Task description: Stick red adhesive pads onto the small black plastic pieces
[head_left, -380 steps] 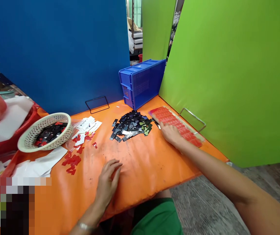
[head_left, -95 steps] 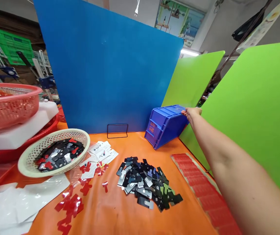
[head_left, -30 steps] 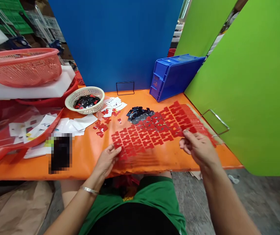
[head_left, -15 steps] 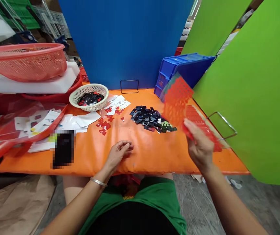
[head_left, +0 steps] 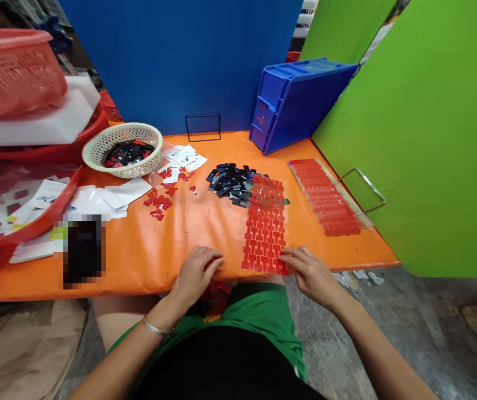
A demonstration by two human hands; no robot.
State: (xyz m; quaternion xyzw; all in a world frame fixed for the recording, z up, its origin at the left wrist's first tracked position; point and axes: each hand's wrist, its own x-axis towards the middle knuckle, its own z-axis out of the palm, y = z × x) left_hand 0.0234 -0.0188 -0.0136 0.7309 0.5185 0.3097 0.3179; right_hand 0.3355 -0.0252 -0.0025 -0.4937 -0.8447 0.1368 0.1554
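A clear sheet with rows of red T-shaped pieces (head_left: 264, 233) lies upright in my view, near the front edge of the orange table. Its far end overlaps a heap of black flat pieces (head_left: 230, 182). My right hand (head_left: 307, 272) has its fingertips on the sheet's lower right edge; the thumb's contact is partly hidden. To the left of the sheet, my left hand (head_left: 197, 272) hovers by the table edge, fingers loosely curled and thumb slightly apart, with nothing visible in it. Loose red pieces (head_left: 161, 201) lie scattered beyond it.
A cream basket (head_left: 157, 158) holds black and red pieces. Another red sheet (head_left: 324, 197) lies at the right, by a metal handle (head_left: 363, 191). A blue crate (head_left: 301, 111) stands behind. Papers (head_left: 124, 194), a pixelated dark object (head_left: 83, 250) and red baskets (head_left: 15, 75) occupy the left.
My right hand has brought the sheet of red pieces down and left, from raised at the right to in front of me. My left hand stays nearly in place. The view has shifted slightly.
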